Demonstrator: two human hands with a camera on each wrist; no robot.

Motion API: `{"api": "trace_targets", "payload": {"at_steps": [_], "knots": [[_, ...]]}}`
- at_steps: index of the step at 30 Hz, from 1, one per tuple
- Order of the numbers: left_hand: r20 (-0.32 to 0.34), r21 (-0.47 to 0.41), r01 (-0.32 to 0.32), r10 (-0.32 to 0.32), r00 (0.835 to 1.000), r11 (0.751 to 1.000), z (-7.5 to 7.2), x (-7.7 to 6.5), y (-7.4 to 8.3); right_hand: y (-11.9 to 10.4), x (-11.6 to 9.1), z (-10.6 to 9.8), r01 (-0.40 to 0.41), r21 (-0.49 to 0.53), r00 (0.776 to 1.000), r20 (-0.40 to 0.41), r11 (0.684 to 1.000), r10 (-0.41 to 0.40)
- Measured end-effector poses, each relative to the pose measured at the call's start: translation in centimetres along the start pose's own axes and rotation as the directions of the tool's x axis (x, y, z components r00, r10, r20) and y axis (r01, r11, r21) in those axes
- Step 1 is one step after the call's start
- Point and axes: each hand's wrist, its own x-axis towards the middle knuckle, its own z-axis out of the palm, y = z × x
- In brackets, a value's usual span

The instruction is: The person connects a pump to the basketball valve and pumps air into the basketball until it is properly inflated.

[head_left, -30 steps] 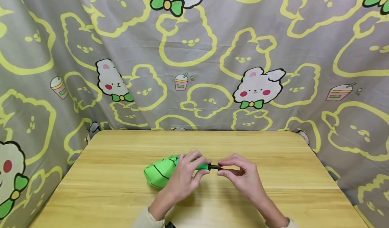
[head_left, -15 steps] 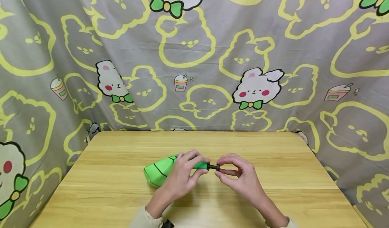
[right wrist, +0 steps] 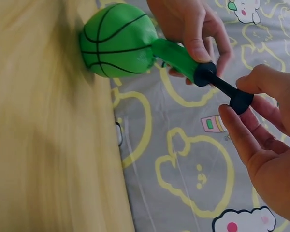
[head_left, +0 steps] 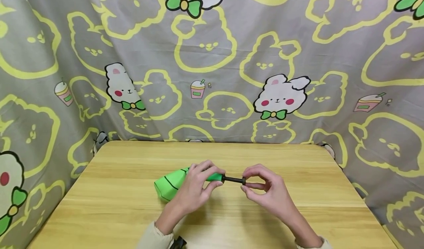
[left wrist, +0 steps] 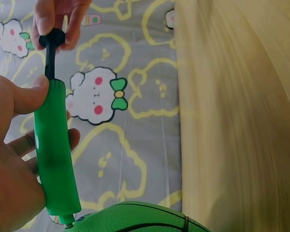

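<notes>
A green hand pump [left wrist: 55,150] is gripped round its barrel by my left hand [head_left: 196,185], thumb along one side and fingers on the other. At its left end is a small green basketball [right wrist: 118,43] with black lines, which looks underinflated; the pump's tip meets the ball in the left wrist view. My right hand [head_left: 269,190] pinches the pump's black round handle [right wrist: 241,101] between thumb and fingers. The black plunger rod [head_left: 233,179] shows between both hands, pulled well out of the barrel. My left hand hides part of the ball and barrel in the head view.
The wooden table [head_left: 126,219] lies under both hands. A grey curtain [head_left: 218,50] with yellow bear outlines hangs behind the table and along its sides. A small black object [head_left: 179,242] shows beside the left sleeve.
The plunger has come further out of the barrel as my right hand moved right. My left hand, pump barrel and ball have shifted slightly left.
</notes>
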Motion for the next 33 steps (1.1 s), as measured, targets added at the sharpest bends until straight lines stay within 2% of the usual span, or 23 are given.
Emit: {"api": "trace_targets", "payload": {"at_steps": [7, 13, 17, 25, 29, 33], "knots": [[-0.014, -0.012, 0.003, -0.003, 1.000, 1.000, -0.2, 0.5, -0.3, -0.7, -0.2, -2.2, 0.016, -0.024, 1.000, 0.018, 1.000, -0.016], [-0.017, -0.029, 0.021, -0.021, 1.000, 0.999, -0.5, 0.4, -0.4, -1.6, -0.3, -4.2, -0.018, -0.039, 0.998, 0.058, 0.999, 0.020], [-0.019, -0.037, 0.036, -0.037, 0.999, 0.999, -0.7, 0.4, -0.4, -2.0, -0.1, -5.0, -0.010, -0.040, 0.997, 0.077, 0.999, 0.013], [-0.028, -0.013, 0.044, -0.044, 0.999, 0.999, -0.9, 0.2, -0.6, -1.5, 0.0, -4.9, 0.022, -0.012, 0.996, 0.084, 1.000, -0.021], [-0.036, 0.000, 0.047, -0.047, 0.998, 0.999, -0.8, 0.0, -0.7, -1.3, 0.0, -4.5, 0.016, 0.005, 0.998, 0.057, 1.000, -0.016], [-0.044, 0.005, 0.043, -0.043, 0.998, 0.999, -0.5, 0.0, -0.7, -0.8, 0.0, -3.9, 0.048, 0.030, 0.998, 0.024, 0.998, -0.049]]}}
